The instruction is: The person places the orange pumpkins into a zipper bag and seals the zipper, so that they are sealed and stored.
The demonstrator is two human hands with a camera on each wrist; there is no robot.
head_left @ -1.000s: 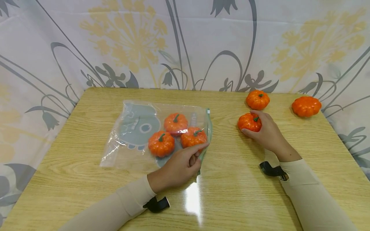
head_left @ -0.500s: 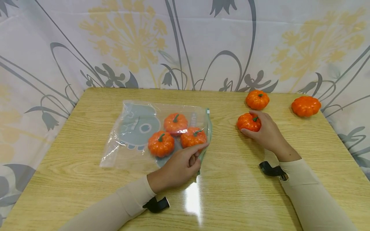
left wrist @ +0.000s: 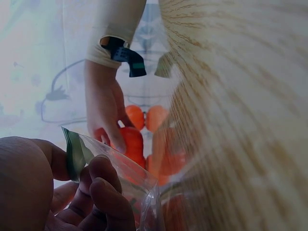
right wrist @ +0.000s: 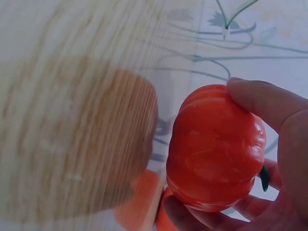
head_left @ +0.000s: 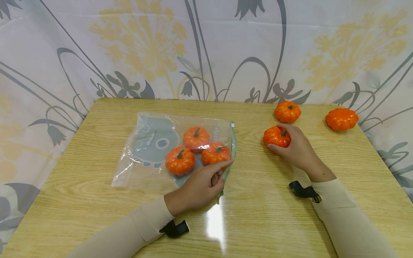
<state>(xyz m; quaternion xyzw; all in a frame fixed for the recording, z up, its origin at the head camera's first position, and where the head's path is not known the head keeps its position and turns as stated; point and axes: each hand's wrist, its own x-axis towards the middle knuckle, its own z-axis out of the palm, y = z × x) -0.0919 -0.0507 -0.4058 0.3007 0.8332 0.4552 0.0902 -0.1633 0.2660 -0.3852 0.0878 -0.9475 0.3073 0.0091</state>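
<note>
A clear zip bag (head_left: 151, 175) with a blue-grey cartoon print and a green zip edge lies flat on the table. Inside it sit three small orange pumpkins (head_left: 180, 161) with green stems. My left hand (head_left: 200, 186) pinches the bag's green edge at its right side, lifting the film a little, as the left wrist view shows. To the right, my right hand (head_left: 298, 148) grips another orange pumpkin (right wrist: 216, 149) between thumb and fingers. In the right wrist view that pumpkin's side faces the camera and its stem points toward the palm.
Behind the right hand stands an orange pumpkin (head_left: 287, 111). One more pumpkin (head_left: 342, 119) lies near the table's right edge, no stem showing. The wooden table (head_left: 258, 222) ends at a patterned curtain (head_left: 206, 50) along the back.
My right hand and the pumpkin in it have shifted very slightly left, toward the bag. The left hand and the bag have stayed in place.
</note>
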